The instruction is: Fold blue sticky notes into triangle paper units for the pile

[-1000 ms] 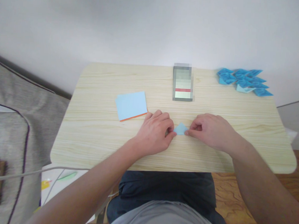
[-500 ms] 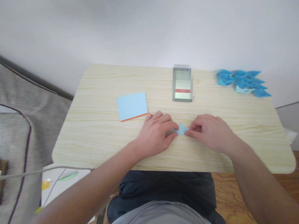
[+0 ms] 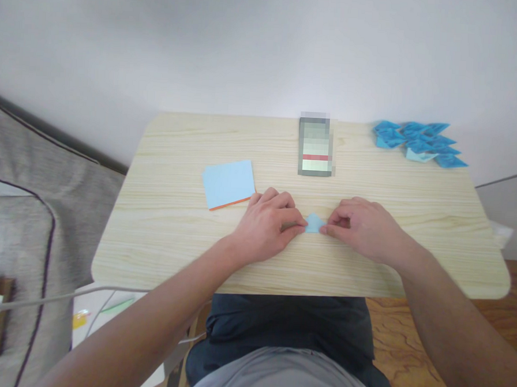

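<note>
Between my hands, low over the table, is a small light-blue piece of folded paper (image 3: 314, 224) with a peaked top edge. My left hand (image 3: 269, 226) pinches its left end between thumb and forefinger. At the opposite end, the thumb and fingers of my right hand (image 3: 360, 228) are closed on the paper. Both ends are partly covered by fingertips. Just beyond my left hand lies a stack of light-blue paper sheets (image 3: 228, 184) with an orange edge showing along its near side.
A phone (image 3: 316, 147), its screen blurred, lies toward the back of the wooden table (image 3: 169, 241). Several folded blue paper pieces (image 3: 419, 143) sit together at the back right. A white wall (image 3: 266, 55) rises behind. A grey cable (image 3: 106, 290) runs near the front left corner.
My left hand has shifted slightly left, its fingers now at the paper's left end, so more of the paper shows. The right hand stays in place.
</note>
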